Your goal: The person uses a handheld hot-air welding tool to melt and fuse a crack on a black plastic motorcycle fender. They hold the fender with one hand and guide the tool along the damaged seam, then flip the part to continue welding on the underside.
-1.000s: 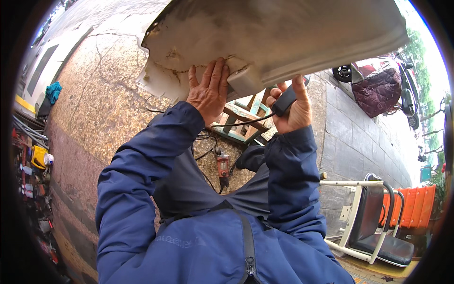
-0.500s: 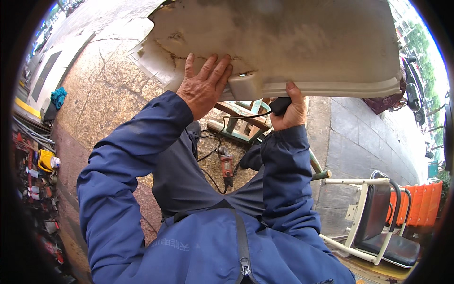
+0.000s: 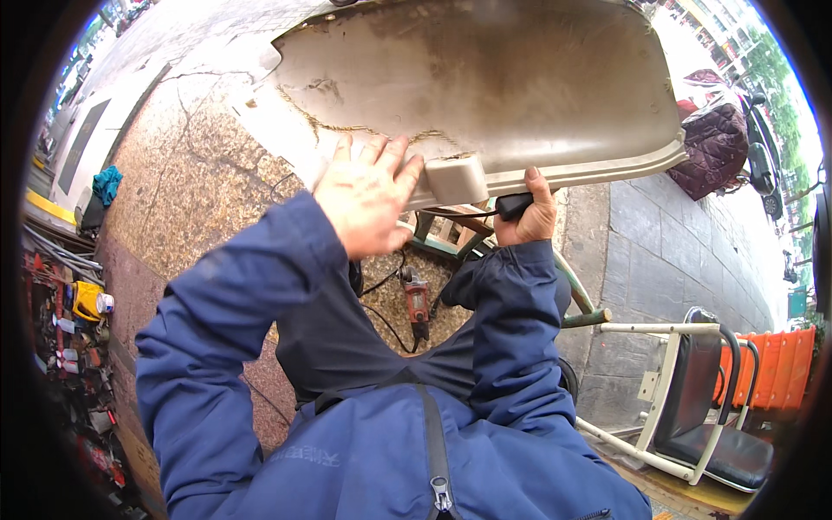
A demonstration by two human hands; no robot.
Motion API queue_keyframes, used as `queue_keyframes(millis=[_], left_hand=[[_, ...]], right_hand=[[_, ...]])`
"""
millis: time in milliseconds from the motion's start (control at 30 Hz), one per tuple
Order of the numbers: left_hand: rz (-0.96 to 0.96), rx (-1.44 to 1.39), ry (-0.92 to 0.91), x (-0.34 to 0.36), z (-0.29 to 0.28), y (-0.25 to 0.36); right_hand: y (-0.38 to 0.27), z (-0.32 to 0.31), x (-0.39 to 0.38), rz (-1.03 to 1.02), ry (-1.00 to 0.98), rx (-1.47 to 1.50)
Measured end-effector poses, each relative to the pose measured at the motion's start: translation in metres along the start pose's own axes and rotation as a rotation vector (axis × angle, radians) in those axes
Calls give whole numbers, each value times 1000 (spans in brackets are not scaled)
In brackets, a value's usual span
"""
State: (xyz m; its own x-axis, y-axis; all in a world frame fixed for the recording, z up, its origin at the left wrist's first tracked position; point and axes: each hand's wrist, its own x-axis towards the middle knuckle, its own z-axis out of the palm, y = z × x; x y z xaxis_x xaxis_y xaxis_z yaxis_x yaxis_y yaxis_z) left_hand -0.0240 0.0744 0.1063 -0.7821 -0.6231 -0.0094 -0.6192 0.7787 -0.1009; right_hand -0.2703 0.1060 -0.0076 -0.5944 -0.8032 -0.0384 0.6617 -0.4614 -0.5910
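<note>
A large off-white plastic panel [image 3: 555, 95], scuffed and stained, is tilted up in front of me. A rough, cracked-looking brown line [image 3: 321, 121] crosses its left part, above a raised block [image 3: 458, 180] at the near edge. My left hand [image 3: 368, 195] has its fingers spread, with the fingertips at the panel's surface just below that line. My right hand [image 3: 529, 217] is closed at the near edge, thumb up against the rim. In the same hand sits a black handle-like piece [image 3: 513, 206] with a cord; its working end, if any, is hidden.
A red corded angle grinder [image 3: 416, 299] lies on the ground between my legs. Beyond it stands a green wooden frame [image 3: 433, 234]. A chair with a black seat [image 3: 706, 451] is at right, near an orange slatted thing [image 3: 771, 368]. Assorted tools and parts [image 3: 74, 347] crowd the left.
The panel has tilted and shifted, its right end drawing left and uncovering more of the maroon quilted cover. My left hand has moved slightly down and its fingers have spread.
</note>
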Motion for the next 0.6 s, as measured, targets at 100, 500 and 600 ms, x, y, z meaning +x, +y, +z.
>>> queue_keyframes(millis=[100, 500, 600], left_hand=[[117, -387, 379, -32, 8, 36], [-260, -2927, 300, 1, 106, 88], [-168, -2983, 319, 7, 108, 81]], right_hand=[[6, -12, 1, 26, 24, 43], [8, -36, -12, 134, -162, 64], [13, -37, -11, 165, -210, 83]])
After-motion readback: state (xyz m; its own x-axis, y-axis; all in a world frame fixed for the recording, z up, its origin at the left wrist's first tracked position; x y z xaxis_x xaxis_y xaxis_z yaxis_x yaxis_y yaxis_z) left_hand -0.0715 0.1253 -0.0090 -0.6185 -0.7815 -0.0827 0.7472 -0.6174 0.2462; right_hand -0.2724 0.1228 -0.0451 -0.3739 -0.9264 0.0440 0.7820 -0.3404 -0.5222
